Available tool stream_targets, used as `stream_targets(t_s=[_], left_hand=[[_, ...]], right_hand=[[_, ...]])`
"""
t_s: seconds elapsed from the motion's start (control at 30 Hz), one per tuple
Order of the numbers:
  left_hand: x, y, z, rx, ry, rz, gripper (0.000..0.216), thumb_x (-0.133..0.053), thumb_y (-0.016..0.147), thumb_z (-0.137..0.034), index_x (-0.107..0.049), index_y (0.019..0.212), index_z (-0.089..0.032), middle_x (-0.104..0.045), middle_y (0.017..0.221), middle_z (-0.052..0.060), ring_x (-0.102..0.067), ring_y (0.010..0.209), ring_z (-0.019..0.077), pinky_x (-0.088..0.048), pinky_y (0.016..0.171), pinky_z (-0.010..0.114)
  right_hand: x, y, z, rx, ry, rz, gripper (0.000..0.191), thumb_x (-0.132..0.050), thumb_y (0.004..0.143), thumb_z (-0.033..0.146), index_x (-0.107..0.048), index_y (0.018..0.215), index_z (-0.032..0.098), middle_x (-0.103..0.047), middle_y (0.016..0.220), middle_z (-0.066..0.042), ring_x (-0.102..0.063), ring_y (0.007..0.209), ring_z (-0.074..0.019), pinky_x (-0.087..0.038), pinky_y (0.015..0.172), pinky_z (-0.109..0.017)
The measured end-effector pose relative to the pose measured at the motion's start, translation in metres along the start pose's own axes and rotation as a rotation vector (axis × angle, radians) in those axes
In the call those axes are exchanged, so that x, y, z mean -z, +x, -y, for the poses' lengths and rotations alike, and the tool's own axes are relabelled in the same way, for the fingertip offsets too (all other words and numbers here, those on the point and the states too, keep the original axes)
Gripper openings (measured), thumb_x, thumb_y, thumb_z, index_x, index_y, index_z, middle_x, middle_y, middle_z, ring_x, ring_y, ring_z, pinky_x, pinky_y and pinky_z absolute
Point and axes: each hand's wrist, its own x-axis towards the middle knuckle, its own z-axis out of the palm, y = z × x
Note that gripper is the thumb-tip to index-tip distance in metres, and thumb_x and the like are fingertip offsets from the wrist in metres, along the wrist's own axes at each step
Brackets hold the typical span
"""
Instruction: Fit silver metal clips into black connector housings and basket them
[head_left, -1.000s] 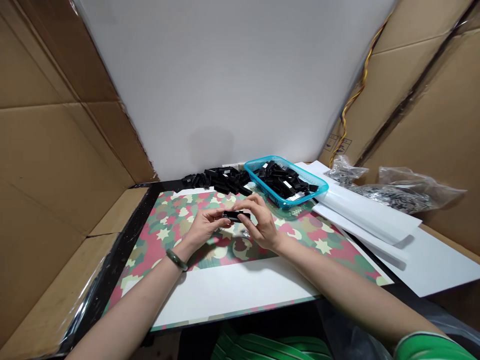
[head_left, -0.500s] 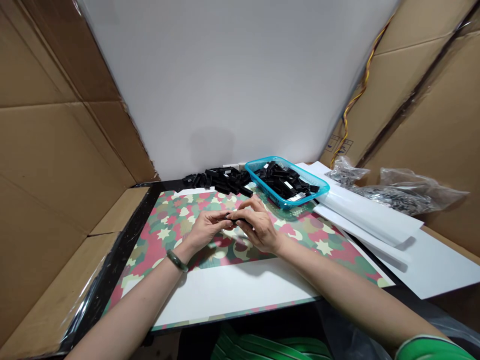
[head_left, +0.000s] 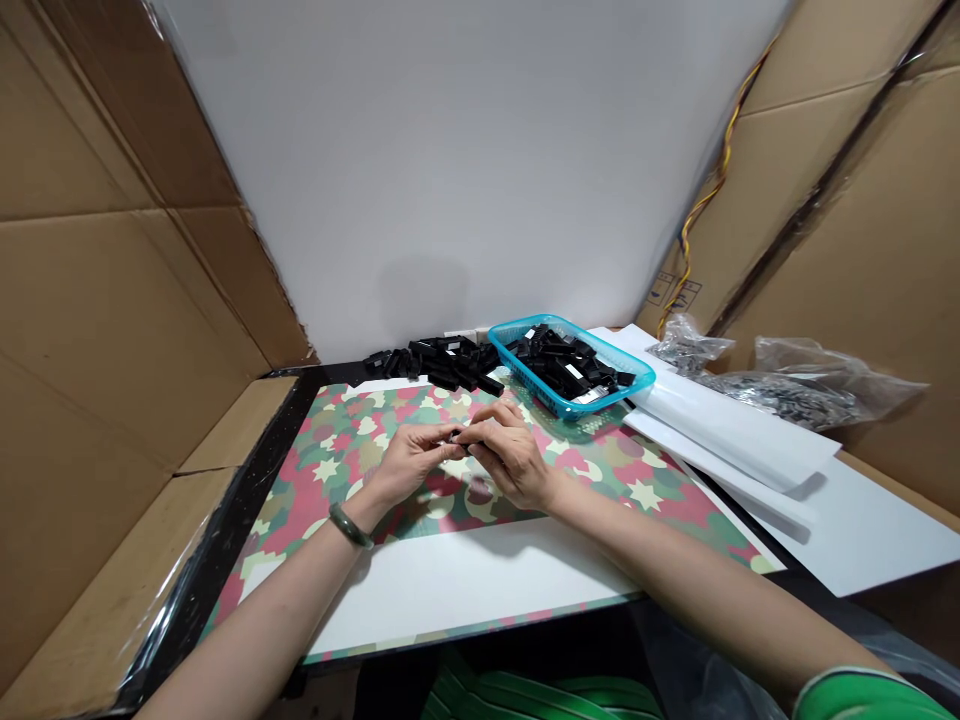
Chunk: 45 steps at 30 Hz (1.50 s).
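Above the patterned sheet, both hands meet around a small black piece (head_left: 459, 440), mostly covered by the fingers, so its exact kind does not show. My left hand (head_left: 409, 462), with a dark green bangle (head_left: 351, 526) at the wrist, pinches its left end between thumb and fingers. My right hand (head_left: 514, 458) is closed on the other end, fingertips almost touching those of the left. Just beyond the hands lies a loose pile of black plastic pieces (head_left: 442, 362). More of these black pieces (head_left: 566, 365) fill a blue basket (head_left: 536, 392) behind my right hand.
A camouflage-patterned sheet (head_left: 330, 440) with a white strip (head_left: 465, 575) covers the table. White sheets (head_left: 739, 425) and clear plastic bags of small dark parts (head_left: 787, 397) lie to the right. Cardboard walls (head_left: 90, 330) and a white panel (head_left: 465, 150) enclose the table; a twisted cable (head_left: 705, 205) hangs at right.
My fingers have shifted slightly around the black piece, and less of it shows under the right hand. Pile and basket stay put; the whole view has shifted a little.
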Motion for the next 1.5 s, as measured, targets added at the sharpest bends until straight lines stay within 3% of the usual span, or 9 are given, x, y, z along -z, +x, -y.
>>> stream_targets(t_s=[0.1, 0.3, 0.4, 0.5, 0.73, 0.97, 1.17, 1.33, 1.5], left_hand=[[-0.001, 0.001, 0.002, -0.026, 0.046, 0.026, 0.024, -0.079, 0.071, -0.036, -0.081, 0.089, -0.021, -0.077, 0.091, 0.008, -0.067, 0.080, 0.0221, -0.054, 0.072, 0.033], [0.004, 0.003, 0.005, -0.066, 0.104, -0.043, 0.031, -0.081, 0.070, -0.033, -0.079, 0.100, -0.026, -0.072, 0.100, 0.007, -0.056, 0.065, 0.0134, -0.046, 0.055, 0.025], [0.005, 0.003, 0.005, -0.080, 0.130, -0.033, 0.028, -0.080, 0.071, -0.033, -0.079, 0.099, -0.026, -0.066, 0.090, 0.004, -0.046, 0.059, 0.0102, -0.039, 0.051, 0.024], [0.004, 0.004, 0.007, -0.091, 0.123, -0.003, 0.027, -0.080, 0.071, -0.032, -0.080, 0.096, -0.025, -0.057, 0.079, 0.002, -0.047, 0.064, 0.0124, -0.041, 0.056, 0.025], [0.004, 0.007, 0.015, -0.117, 0.113, 0.015, 0.028, -0.080, 0.070, -0.031, -0.080, 0.098, -0.025, -0.056, 0.080, 0.003, -0.052, 0.076, 0.0166, -0.046, 0.070, 0.030], [0.005, 0.006, 0.012, -0.098, 0.151, 0.033, 0.033, -0.082, 0.068, -0.029, -0.079, 0.101, -0.024, -0.058, 0.081, 0.004, -0.053, 0.076, 0.0155, -0.048, 0.068, 0.028], [0.014, 0.008, 0.014, 0.142, -0.110, 0.161, 0.046, -0.083, 0.068, -0.032, -0.074, 0.111, -0.019, -0.069, 0.110, 0.011, -0.064, 0.092, 0.0214, -0.054, 0.079, 0.034], [0.016, 0.009, 0.014, 0.209, -0.133, 0.078, 0.044, -0.087, 0.060, -0.022, -0.071, 0.101, -0.018, -0.067, 0.084, 0.003, -0.063, 0.074, 0.0134, -0.053, 0.070, 0.027], [0.009, 0.008, 0.008, 0.195, -0.077, -0.067, 0.052, -0.089, 0.053, -0.022, -0.067, 0.099, -0.017, -0.063, 0.071, -0.002, -0.063, 0.065, 0.0131, -0.053, 0.063, 0.027]], right_hand=[[0.000, 0.000, -0.001, -0.058, 0.058, -0.002, 0.023, -0.040, 0.099, 0.025, -0.062, 0.106, 0.021, -0.068, 0.088, -0.007, -0.057, 0.090, -0.0230, -0.042, 0.085, -0.041], [-0.002, 0.003, -0.006, -0.304, 0.206, -0.225, 0.013, -0.054, 0.092, 0.031, -0.064, 0.096, 0.022, -0.068, 0.090, -0.008, -0.058, 0.086, -0.0233, -0.047, 0.081, -0.041], [-0.007, 0.002, -0.015, -0.541, 0.404, -0.101, 0.022, -0.064, 0.086, 0.037, -0.063, 0.102, 0.021, -0.067, 0.094, -0.007, -0.060, 0.082, -0.0199, -0.049, 0.075, -0.035], [-0.011, 0.001, -0.021, -0.736, 0.707, 0.033, 0.036, -0.070, 0.079, 0.040, -0.061, 0.107, 0.020, -0.064, 0.088, -0.003, -0.061, 0.076, -0.0166, -0.050, 0.064, -0.028], [-0.014, 0.002, -0.016, -0.904, 0.981, 0.158, 0.040, -0.076, 0.072, 0.036, -0.058, 0.104, 0.020, -0.064, 0.078, 0.001, -0.060, 0.059, -0.0131, -0.050, 0.052, -0.025], [-0.015, 0.001, -0.017, -0.880, 0.906, 0.138, 0.039, -0.075, 0.072, 0.033, -0.059, 0.105, 0.019, -0.064, 0.081, 0.000, -0.057, 0.062, -0.0116, -0.040, 0.047, -0.020], [-0.013, 0.002, -0.015, -0.766, 0.893, 0.095, 0.035, -0.075, 0.072, 0.027, -0.061, 0.102, 0.019, -0.065, 0.095, -0.003, -0.063, 0.082, -0.0158, -0.050, 0.071, -0.027], [-0.015, -0.001, -0.021, -0.729, 0.796, 0.114, 0.035, -0.073, 0.073, 0.023, -0.061, 0.105, 0.018, -0.059, 0.077, 0.002, -0.059, 0.071, -0.0138, -0.048, 0.070, -0.029], [-0.016, -0.003, -0.025, -0.722, 0.772, 0.095, 0.039, -0.073, 0.071, 0.024, -0.062, 0.108, 0.019, -0.057, 0.079, 0.002, -0.057, 0.073, -0.0137, -0.046, 0.069, -0.028]])
